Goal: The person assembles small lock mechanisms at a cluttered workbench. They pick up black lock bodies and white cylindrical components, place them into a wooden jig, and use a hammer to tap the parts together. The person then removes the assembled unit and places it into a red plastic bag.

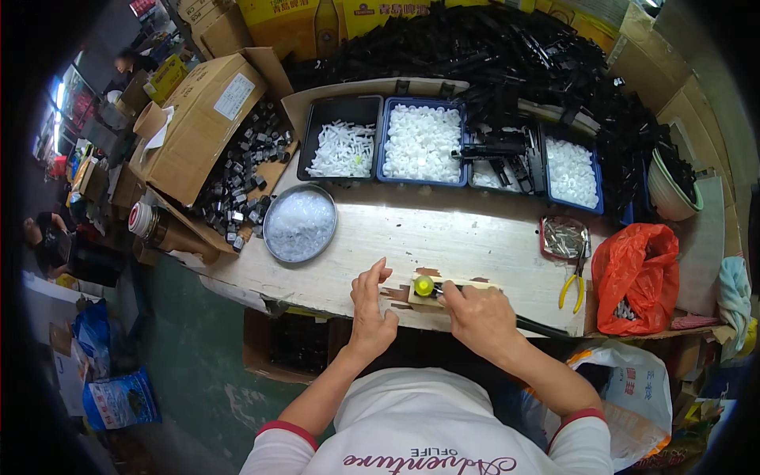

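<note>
- The right hand [481, 315] is closed around a long black strip [538, 326], pressing its end onto a small wooden block [443, 291] at the near edge of the workbench [443, 237].
- The left hand [370, 305] is released, fingers spread flat on the bench just left of the block, holding nothing.
- A single yellow-green round piece [423, 286] sits on the block, touching the strip's end; whether it is already seated I cannot tell.
- By my judgement one strip is in work; no finished ones lie apart near the hands, so most remains.
- Supplies: one round metal pan [300, 223] of clear bits, four trays [421, 142] of white parts along the back, one shallow tin [564, 237] of metal pieces.
- One pair of yellow-handled pliers [576, 286], one orange bag [640, 277].
- Behind, a heap of black strips [538, 63], too many to count.
</note>
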The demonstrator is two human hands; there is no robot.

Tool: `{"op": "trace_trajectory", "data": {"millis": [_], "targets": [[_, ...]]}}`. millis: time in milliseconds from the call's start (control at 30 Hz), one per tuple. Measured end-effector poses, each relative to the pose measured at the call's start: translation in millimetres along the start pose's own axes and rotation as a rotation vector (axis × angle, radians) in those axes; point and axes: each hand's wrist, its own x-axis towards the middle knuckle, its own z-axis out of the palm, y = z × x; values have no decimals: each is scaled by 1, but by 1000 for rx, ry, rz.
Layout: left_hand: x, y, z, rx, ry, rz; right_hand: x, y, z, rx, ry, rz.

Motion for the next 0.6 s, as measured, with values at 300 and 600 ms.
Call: {"op": "trace_trajectory", "data": {"millis": [300,600], "targets": [[18,8,-7,12,-76,1,-10,5,16,49,-2,64],[31,20,48,237,-239,470,-63,72,28,-156,146,497]]}}
